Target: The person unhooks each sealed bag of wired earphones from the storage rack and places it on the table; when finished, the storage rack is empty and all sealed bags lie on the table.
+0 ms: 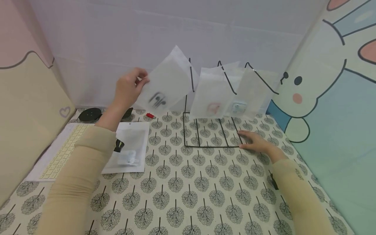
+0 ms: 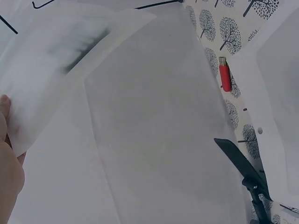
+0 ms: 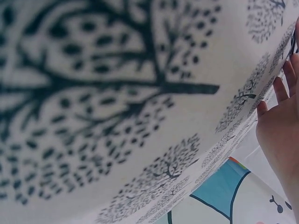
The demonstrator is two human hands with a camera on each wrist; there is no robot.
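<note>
My left hand (image 1: 129,86) pinches a translucent white pouch (image 1: 168,80) by its edge, at the left of a black wire rack (image 1: 198,132). A dark earphone-like shape shows low on that pouch, tilted in the air. In the left wrist view, the pouch (image 2: 37,79) spreads out from the fingers. Other white pouches (image 1: 205,88) stand between the rack's upright wires, with a reddish shape and a bluish one showing through. At the rack's front right corner, my right hand (image 1: 257,143) lies low with thumb and fingers apart, fingertips right at the wire.
A pale keyboard (image 1: 66,150) lies at the left, with another white pouch (image 1: 138,137) beside it. Behind are a red USB stick (image 1: 150,116) and a black round object (image 1: 90,114). A small black item (image 1: 274,181) lies by the right sleeve. Printed walls enclose the table.
</note>
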